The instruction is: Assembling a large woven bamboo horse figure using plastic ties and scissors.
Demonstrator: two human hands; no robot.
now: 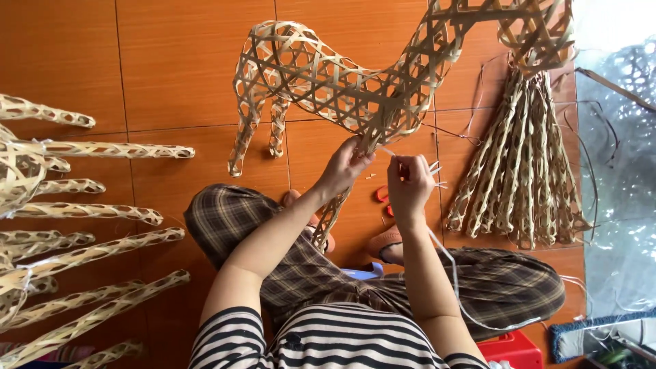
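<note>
A woven bamboo animal figure (321,75) stands on the orange tiled floor in front of me, its body an open lattice of pale strips. My left hand (344,166) grips the figure's front leg where it joins the chest. My right hand (408,183) pinches a thin white plastic strip (447,263) beside that joint. The strip trails down past my right forearm to my lap. The woven front leg (330,217) hangs down between my knees.
Several woven bamboo tubes (102,246) lie on the left. A bundle of more woven tubes (523,171) leans at the right. A red box (512,348) sits by my right knee. Small red scissors (383,196) lie on the tiles.
</note>
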